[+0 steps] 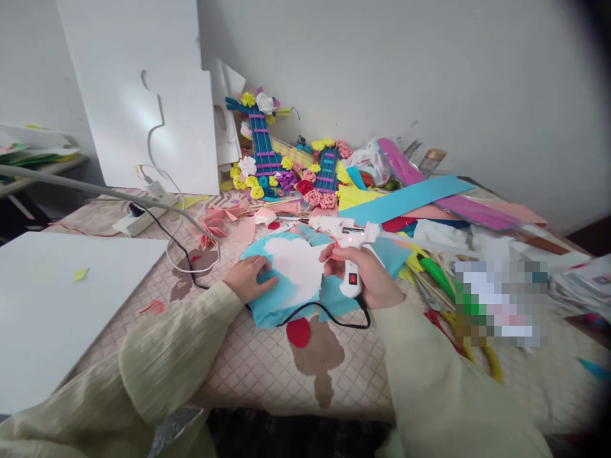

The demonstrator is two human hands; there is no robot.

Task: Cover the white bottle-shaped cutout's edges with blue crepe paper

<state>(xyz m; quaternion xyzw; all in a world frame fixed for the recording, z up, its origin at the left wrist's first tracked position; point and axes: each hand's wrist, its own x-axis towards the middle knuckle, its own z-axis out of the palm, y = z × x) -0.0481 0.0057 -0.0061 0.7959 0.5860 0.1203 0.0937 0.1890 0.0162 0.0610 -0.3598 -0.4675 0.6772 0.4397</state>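
My right hand [375, 277] is wrapped round the grip of a white hot glue gun [352, 233], its nozzle pointing left over the work. A small red light glows on its body, and a black cord runs from the bottom of the handle. Under the nozzle lies a white cut-out [296, 270] with a wavy edge, on light blue paper [270, 308] that shows around it. My left hand [249, 278] rests on the left side of the blue paper, fingers stretched out and apart. A red paper disc [298, 332] lies just in front of the blue paper.
Paper-flower decorations [267, 149] lean at the wall. Coloured paper strips [410, 197] pile up at the back right, with yellow-handled scissors [491, 362] nearer. A white board [71, 299] covers the left side. A power strip [138, 219] and cords lie behind it.
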